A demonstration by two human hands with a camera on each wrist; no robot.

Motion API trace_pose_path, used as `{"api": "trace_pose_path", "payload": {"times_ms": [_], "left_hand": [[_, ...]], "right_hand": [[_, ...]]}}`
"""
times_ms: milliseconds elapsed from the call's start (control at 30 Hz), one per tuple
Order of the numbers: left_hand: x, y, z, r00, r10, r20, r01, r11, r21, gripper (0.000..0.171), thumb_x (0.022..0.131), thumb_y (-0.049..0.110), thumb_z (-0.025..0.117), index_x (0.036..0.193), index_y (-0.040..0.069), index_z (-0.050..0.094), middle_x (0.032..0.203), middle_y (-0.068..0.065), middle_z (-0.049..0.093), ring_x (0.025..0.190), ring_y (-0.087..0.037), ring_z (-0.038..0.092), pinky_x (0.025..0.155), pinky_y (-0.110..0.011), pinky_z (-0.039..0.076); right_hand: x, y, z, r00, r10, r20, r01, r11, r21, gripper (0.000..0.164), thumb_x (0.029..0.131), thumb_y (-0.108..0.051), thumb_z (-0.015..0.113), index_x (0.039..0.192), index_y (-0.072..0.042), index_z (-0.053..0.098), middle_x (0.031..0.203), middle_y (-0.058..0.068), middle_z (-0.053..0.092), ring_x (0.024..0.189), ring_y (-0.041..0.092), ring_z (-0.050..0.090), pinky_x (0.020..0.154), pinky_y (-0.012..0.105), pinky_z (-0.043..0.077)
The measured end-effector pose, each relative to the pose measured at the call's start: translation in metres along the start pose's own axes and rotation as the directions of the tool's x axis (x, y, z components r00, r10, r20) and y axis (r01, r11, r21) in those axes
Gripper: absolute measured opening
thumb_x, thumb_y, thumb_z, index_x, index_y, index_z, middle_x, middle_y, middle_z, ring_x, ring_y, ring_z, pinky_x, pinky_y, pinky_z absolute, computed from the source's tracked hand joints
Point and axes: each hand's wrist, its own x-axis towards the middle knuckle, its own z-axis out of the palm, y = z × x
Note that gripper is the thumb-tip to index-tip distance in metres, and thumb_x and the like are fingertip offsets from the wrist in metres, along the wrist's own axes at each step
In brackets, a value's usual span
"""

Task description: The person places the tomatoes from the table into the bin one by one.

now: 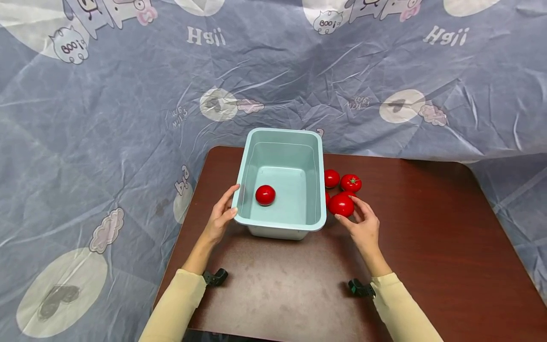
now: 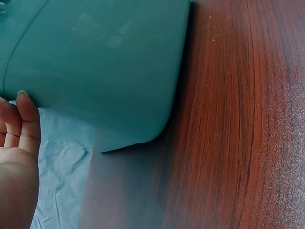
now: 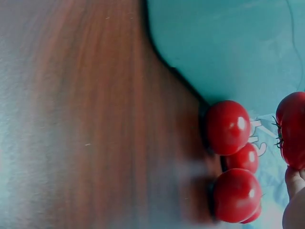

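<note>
head view: left hand [image 1: 218,221] grips light teal plastic bin [image 1: 295,190] on its left side, binned tomato [image 1: 265,195] inside, between the hands; right hand [image 1: 364,229] pinches another tomato [image 1: 341,205], loose tomatoes [image 1: 351,184] just beyond it on wood-grain table [image 1: 427,237].

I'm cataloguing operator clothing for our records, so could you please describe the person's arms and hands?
The left sleeve and right sleeve are pale yellow. The left wrist device and right wrist device look dark and strap-like. The left hand and right hand wear no gloves.
</note>
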Motion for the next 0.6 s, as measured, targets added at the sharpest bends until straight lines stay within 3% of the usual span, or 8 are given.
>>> {"api": "trace_pose_path", "payload": {"times_ms": [233,600], "left_hand": [[0.001,0.0,0.001,1.0,0.012,0.004,-0.012,1.0,-0.003,0.065,0.089,0.003,0.044,0.152,0.0,0.026,0.106,-0.003,0.066,0.094,-0.012,0.064,0.077,-0.024,0.053],[0.001,0.0,0.0,1.0,0.018,0.001,-0.018,1.0,-0.001,0.065,0.089,0.004,0.044,0.152,0.001,0.026,0.109,-0.003,0.066,0.096,-0.013,0.063,0.077,-0.024,0.053]], "right_hand": [[0.007,-0.009,0.001,0.999,-0.036,0.004,0.036,0.999,0.018,0.064,0.072,0.006,0.079,0.131,0.005,0.056,0.129,0.019,0.055,0.111,0.007,0.057,0.095,0.021,0.045],[0.01,-0.031,0.004,0.996,-0.084,-0.001,0.084,0.996,0.036,0.063,0.07,0.009,0.079,0.13,0.005,0.058,0.128,0.019,0.055,0.108,0.008,0.059,0.091,0.016,0.047]]}}
